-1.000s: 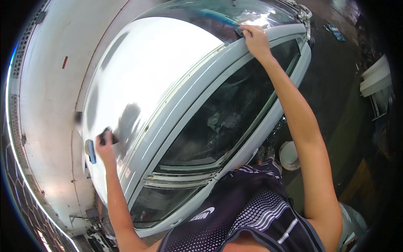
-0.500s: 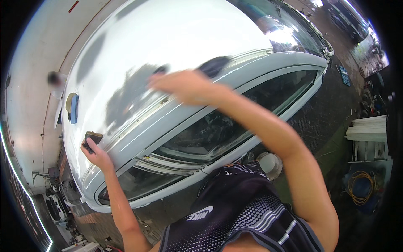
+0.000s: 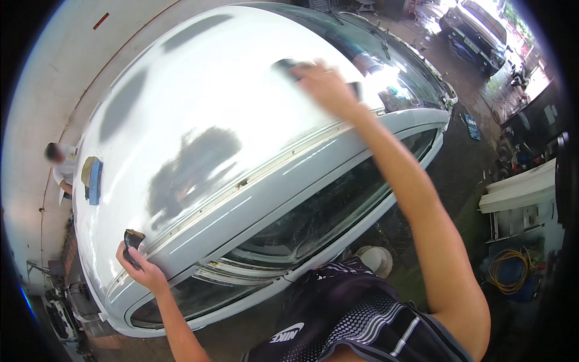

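Observation:
A white car roof (image 3: pixel 241 90) with grey patches (image 3: pixel 196 166) spreads before me. My left hand (image 3: pixel 143 270) rests at the roof's near left edge, its fingers closed round a folded sheet of sandpaper (image 3: pixel 134 240), black with a tan edge. Stretched over the roof toward the windshield, my right hand (image 3: pixel 325 87) is smeared by motion. A dark pad (image 3: pixel 286 65) shows at its fingertips, against the white surface; its exact kind is too blurred to tell. Further left on the roof lie a blue block (image 3: pixel 95 182) and a tan piece (image 3: pixel 88 171) beside it.
The car's side windows (image 3: pixel 301 217) run along my front. A person in white (image 3: pixel 65 169) stands beyond the car at the left. A white bucket (image 3: pixel 375 260) is close to my body. Right of me are pale panels (image 3: pixel 518 187) and a coiled yellow hose (image 3: pixel 511 270). A dark car (image 3: pixel 476 33) stands far right.
My right hand has swept away from me and to the right, from beside the large grey patch toward the windshield, the dark pad with it. My left hand still holds the sandpaper, now more upright.

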Motion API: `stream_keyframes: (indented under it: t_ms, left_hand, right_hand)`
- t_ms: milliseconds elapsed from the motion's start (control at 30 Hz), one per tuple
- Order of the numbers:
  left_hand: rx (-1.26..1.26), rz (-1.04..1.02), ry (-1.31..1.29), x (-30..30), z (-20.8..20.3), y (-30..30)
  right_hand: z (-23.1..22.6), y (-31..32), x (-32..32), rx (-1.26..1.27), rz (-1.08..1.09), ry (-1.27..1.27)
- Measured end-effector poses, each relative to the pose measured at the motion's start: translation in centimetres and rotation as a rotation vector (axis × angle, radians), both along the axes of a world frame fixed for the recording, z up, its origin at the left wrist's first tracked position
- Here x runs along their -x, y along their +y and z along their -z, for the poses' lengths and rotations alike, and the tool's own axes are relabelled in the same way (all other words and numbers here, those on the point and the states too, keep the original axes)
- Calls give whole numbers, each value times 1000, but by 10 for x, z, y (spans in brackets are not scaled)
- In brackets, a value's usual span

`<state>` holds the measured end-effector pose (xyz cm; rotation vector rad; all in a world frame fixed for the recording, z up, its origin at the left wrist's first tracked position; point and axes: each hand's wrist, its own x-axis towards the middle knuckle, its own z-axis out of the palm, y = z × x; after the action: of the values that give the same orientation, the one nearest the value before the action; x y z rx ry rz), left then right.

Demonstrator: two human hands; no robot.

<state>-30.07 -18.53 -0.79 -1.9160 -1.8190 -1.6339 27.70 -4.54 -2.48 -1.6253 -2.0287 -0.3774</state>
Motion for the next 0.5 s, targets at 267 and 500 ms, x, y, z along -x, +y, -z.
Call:
stream_keyframes:
  t_ms: [267, 500]
  left_hand:
    - [-35, -4, -78, 2, 8, 1]
    - [-169, -148, -415, 9, 12, 6]
  right_hand:
    - [-8, 84, 67, 141, -11, 65]
    - [-26, -24, 386, 36, -704, 46]
